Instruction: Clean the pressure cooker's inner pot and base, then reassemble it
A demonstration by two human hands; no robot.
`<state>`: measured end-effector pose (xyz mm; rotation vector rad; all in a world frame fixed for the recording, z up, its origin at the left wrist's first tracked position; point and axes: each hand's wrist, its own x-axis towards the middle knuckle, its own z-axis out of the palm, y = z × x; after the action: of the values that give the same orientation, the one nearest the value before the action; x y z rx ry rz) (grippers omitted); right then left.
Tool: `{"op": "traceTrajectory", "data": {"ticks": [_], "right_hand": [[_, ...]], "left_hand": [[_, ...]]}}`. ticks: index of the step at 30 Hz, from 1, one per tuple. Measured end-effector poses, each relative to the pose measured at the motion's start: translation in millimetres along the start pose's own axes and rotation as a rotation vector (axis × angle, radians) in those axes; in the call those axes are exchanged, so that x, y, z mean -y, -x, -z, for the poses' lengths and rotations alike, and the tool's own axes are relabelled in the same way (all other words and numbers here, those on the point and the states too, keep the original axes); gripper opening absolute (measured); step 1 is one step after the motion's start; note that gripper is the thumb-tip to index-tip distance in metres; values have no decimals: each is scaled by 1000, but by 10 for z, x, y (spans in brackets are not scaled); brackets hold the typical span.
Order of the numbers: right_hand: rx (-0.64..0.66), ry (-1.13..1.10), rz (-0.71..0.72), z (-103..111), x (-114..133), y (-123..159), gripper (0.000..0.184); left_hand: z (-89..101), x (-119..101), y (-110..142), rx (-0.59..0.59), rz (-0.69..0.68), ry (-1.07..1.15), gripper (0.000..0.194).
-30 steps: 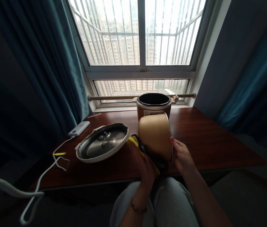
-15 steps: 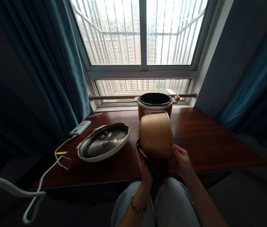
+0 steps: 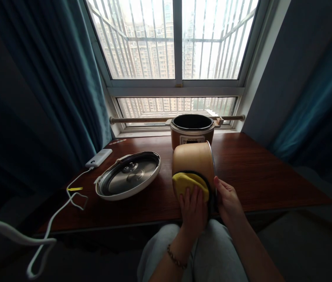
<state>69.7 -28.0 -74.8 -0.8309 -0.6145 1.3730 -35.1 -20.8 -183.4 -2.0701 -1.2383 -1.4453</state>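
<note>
A gold-coloured inner pot is tipped on its side above the table's near edge, its rim facing right. My right hand grips that rim, thumb on the outer edge. Against the pot's lower outer wall lies a yellow cloth with a dark border. My left hand presses the cloth onto the wall, fingers over it. Behind the pot stands the rice cooker body, its top uncovered and dark inside. To the left, the cooker lid lies with its metal underside up.
The brown wooden table reaches to the window. A white power bank sits at its left side, with a white cable running off the edge. Blue curtains hang on both sides.
My left hand has moved up and right from the pot's lower left edge, and the cloth now lies spread on the outer wall. My right hand still grips the rim.
</note>
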Motion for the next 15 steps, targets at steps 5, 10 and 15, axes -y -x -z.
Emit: {"op": "traceTrajectory", "data": {"ticks": [5,10,15], "right_hand": [[-10,-5,-12,-27,9,-29,27],[4,10,-22,-83,107,-88,33],[49,3,-18,-90,148,-218,40]], "left_hand": [[7,-6,-46,68,-107,-76,52],[43,147,-169,-35,175,48,63],[16,297,-204,-155,699,527,55]]}}
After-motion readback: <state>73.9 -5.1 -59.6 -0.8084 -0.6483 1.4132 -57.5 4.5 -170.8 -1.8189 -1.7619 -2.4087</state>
